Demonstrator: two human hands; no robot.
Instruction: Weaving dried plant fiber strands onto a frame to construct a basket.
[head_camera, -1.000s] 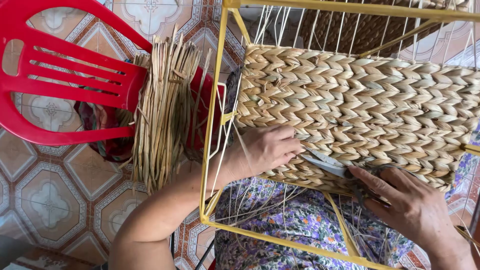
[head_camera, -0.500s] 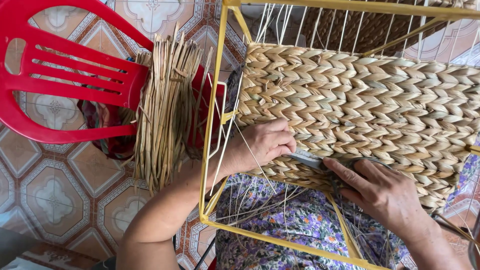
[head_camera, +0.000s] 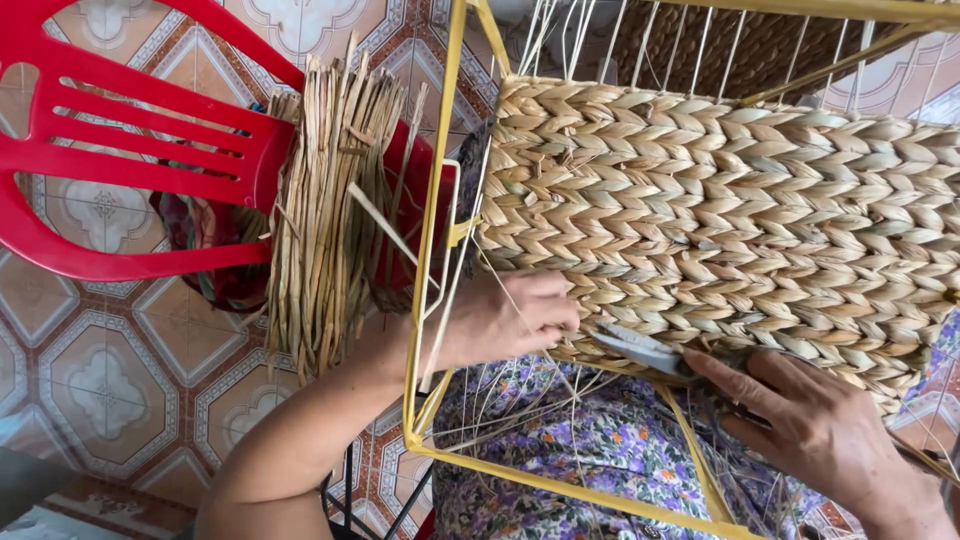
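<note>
A woven straw basket wall (head_camera: 720, 210) fills a yellow metal frame (head_camera: 432, 260). My left hand (head_camera: 510, 320) reaches through the frame, its fingers curled and pinching a thin straw strand at the weave's lower edge. My right hand (head_camera: 820, 430) holds a pair of scissors (head_camera: 640, 350) with the blades lying along that same lower edge. The blade tips point toward my left fingertips and almost touch them. Loose thin strands hang below the weave.
A bundle of dry straw stalks (head_camera: 330, 210) lies over a red plastic chair (head_camera: 130, 160) at the left, with patterned cloth beneath it. Patterned floor tiles (head_camera: 100, 380) spread below. Purple flowered fabric (head_camera: 600, 450) covers my lap under the frame.
My right hand slid left along the lower edge with the scissors, then drew back a little to the right. My left hand stays pinched at the same spot.
</note>
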